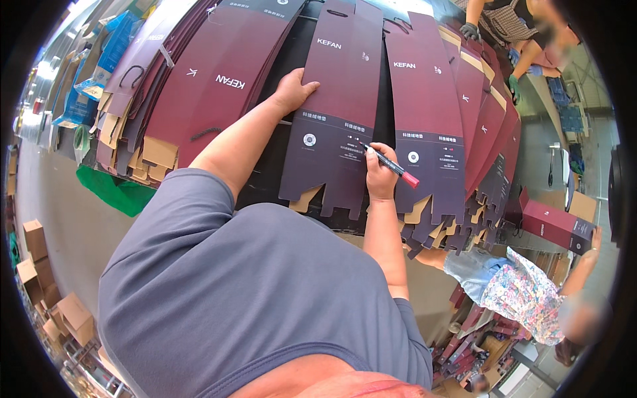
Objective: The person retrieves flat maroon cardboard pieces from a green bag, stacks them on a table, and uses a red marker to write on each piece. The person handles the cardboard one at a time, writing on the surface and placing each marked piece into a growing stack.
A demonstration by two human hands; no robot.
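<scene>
A flattened maroon carton (342, 86) with a dark grey-blue printed lower panel lies in front of me on a dark table. My left hand (296, 91) grips its left edge, thumb on top and the other fingers partly hidden at the edge. In my right hand (381, 169) is a black marker pen (391, 164) with a red end pointing down to the right. The pen's other end meets small printing on the carton's lower panel. Just to the right, a similar flat carton (424, 99) tops a fanned stack.
More flat cartons (212, 79) are stacked at left, near blue packaging (109, 56) and a green bag (109, 190). At the right, a co-worker in a floral top (521, 292) holds a folded-up carton box (554, 225). Another person's gloved hand (470, 31) is at the far right.
</scene>
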